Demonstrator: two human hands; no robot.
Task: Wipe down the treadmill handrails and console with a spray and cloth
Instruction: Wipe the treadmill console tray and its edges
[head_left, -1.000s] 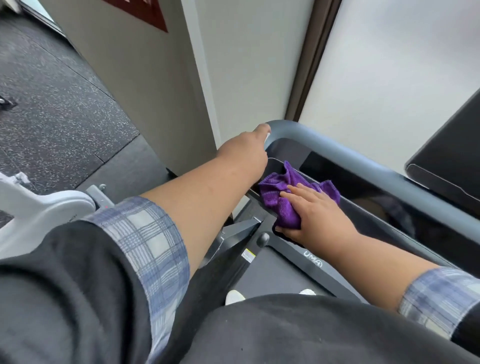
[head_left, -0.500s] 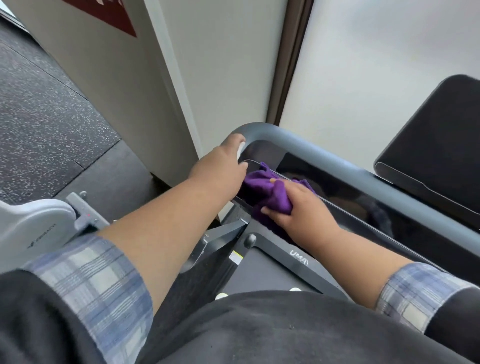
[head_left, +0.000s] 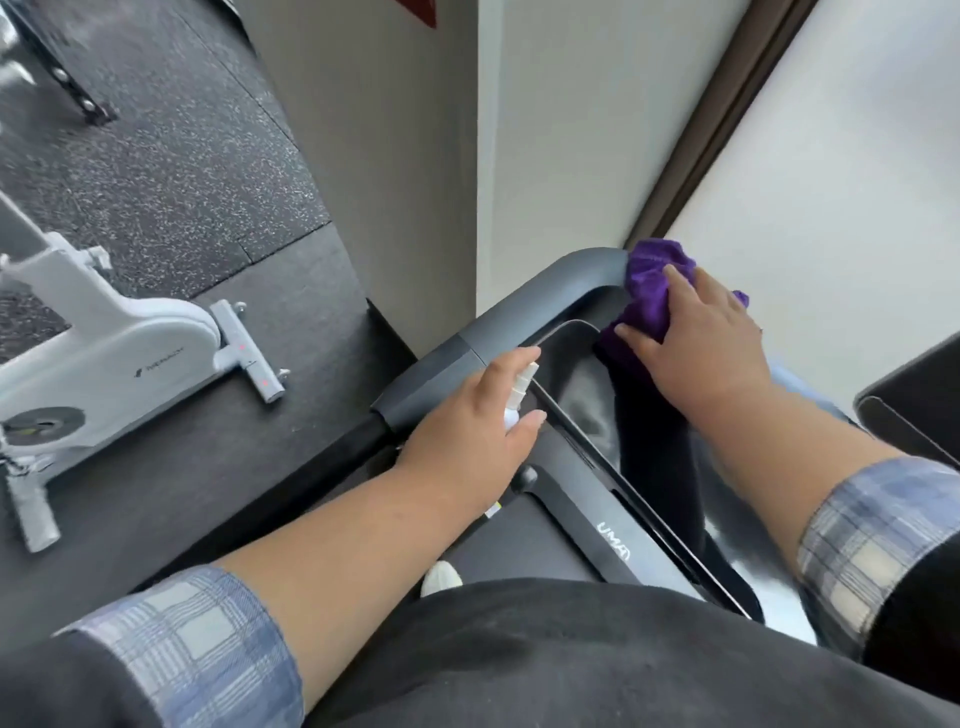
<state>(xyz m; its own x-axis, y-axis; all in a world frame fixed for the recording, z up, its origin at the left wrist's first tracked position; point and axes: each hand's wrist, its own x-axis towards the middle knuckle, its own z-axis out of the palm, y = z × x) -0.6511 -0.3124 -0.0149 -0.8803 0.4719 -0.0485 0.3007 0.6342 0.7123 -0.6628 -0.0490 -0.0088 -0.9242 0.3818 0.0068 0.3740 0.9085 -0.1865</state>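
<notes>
A grey curved handrail (head_left: 524, 306) runs from the lower left up to a bend near the wall corner. My right hand (head_left: 698, 338) presses a purple cloth (head_left: 649, 283) against the rail just past the bend, fingers spread over it. My left hand (head_left: 472, 431) grips a small white spray bottle (head_left: 519, 392), held just below the rail's lower stretch, nozzle pointing up and right. The glossy black console surface (head_left: 587, 384) lies between my hands.
A white exercise bike (head_left: 104, 353) stands on the dark floor at the left. A beige wall corner (head_left: 415, 156) rises just behind the rail. A black panel (head_left: 914, 405) sits at the right edge. The treadmill deck (head_left: 519, 545) lies below.
My right hand has lifted the cloth from the console's corner up onto the rail's bend. My left hand has come off the rail bend and moved back down, the spray bottle now showing.
</notes>
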